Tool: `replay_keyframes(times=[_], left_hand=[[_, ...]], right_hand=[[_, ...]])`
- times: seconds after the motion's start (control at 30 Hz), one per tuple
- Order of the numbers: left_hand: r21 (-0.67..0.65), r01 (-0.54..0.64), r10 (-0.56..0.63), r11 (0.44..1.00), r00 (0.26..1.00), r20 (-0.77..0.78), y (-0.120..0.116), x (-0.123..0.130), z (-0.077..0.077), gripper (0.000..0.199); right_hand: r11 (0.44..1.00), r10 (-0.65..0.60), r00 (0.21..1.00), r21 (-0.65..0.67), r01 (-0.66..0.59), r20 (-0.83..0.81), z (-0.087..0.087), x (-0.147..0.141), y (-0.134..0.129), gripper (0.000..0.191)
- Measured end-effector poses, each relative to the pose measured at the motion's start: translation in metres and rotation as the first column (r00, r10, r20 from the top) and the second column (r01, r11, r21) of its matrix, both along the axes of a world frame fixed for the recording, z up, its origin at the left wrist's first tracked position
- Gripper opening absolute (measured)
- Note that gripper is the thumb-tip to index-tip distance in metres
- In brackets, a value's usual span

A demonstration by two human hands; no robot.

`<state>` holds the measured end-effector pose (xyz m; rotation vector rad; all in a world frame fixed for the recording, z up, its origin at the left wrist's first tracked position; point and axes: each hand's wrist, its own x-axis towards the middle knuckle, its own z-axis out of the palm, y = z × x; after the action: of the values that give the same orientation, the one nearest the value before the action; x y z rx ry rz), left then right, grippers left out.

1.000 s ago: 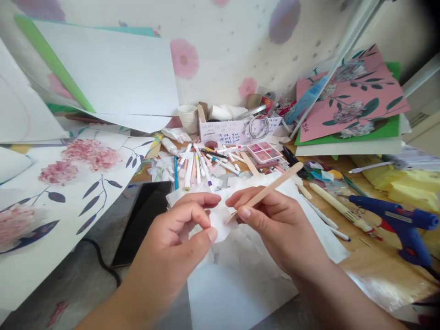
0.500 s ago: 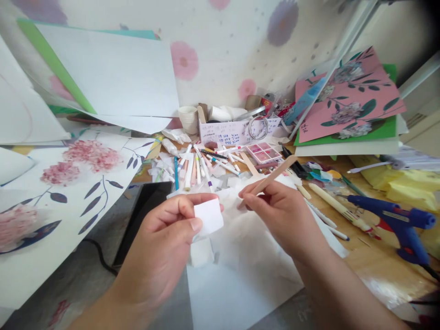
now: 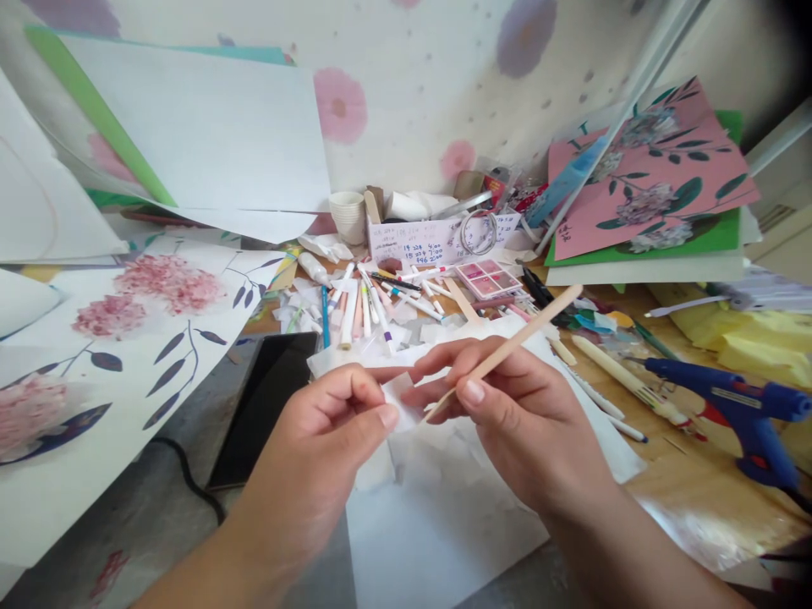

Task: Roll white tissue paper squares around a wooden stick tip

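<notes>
Between the thumb and fingers of my left hand (image 3: 330, 431) a small white paper piece (image 3: 401, 404) is pinched. My right hand (image 3: 517, 406) grips a flat wooden stick (image 3: 526, 332), whose lower tip points down beside the paper piece. The right fingertips reach to the paper's right edge; whether they touch it I cannot tell. Below both hands lies a white sheet (image 3: 444, 541) with small whitish paper pieces (image 3: 444, 457) on it.
Behind the hands are scattered markers (image 3: 348, 317) and a pink palette (image 3: 487, 279). A blue glue gun (image 3: 729, 385) lies at the right. To the left are a black tablet (image 3: 270, 406) and flower artwork (image 3: 190, 355).
My right hand has moved left toward my left hand, its fingers now stretched to the paper piece. The stick is tilted differently, and the paper piece has turned in my left hand.
</notes>
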<state>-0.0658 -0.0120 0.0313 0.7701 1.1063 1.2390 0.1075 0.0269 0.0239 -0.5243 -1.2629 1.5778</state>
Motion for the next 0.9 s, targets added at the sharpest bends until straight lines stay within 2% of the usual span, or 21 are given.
replay_keyframes(times=[0.17,0.33,0.5,0.67,0.9], left_hand=[[0.036,0.075,-0.075,0.997,0.997,-0.01,0.001,-0.001,-0.003,0.014],[0.025,0.112,-0.112,0.993,0.994,0.001,-0.001,-0.002,-0.005,0.018],[0.053,0.069,-0.055,0.996,0.969,-0.239,0.0,-0.004,-0.002,0.021],[0.116,0.064,0.005,0.991,0.855,-0.519,0.0,-0.005,0.005,0.019],[0.149,0.041,0.051,0.988,0.823,-0.566,0.001,-0.004,0.009,0.02]], right_hand=[[1.0,-0.006,1.0,-0.011,0.006,0.01,0.001,0.0,0.001,0.003],[1.0,-0.002,0.999,0.022,0.001,0.036,0.0,0.0,0.0,0.002],[0.987,-0.059,0.996,0.151,0.049,0.061,0.0,-0.001,-0.001,0.006],[0.967,-0.124,0.989,0.234,0.102,0.08,-0.001,0.001,-0.001,0.013],[0.929,-0.194,0.965,0.35,0.122,0.178,0.003,0.002,-0.003,0.017]])
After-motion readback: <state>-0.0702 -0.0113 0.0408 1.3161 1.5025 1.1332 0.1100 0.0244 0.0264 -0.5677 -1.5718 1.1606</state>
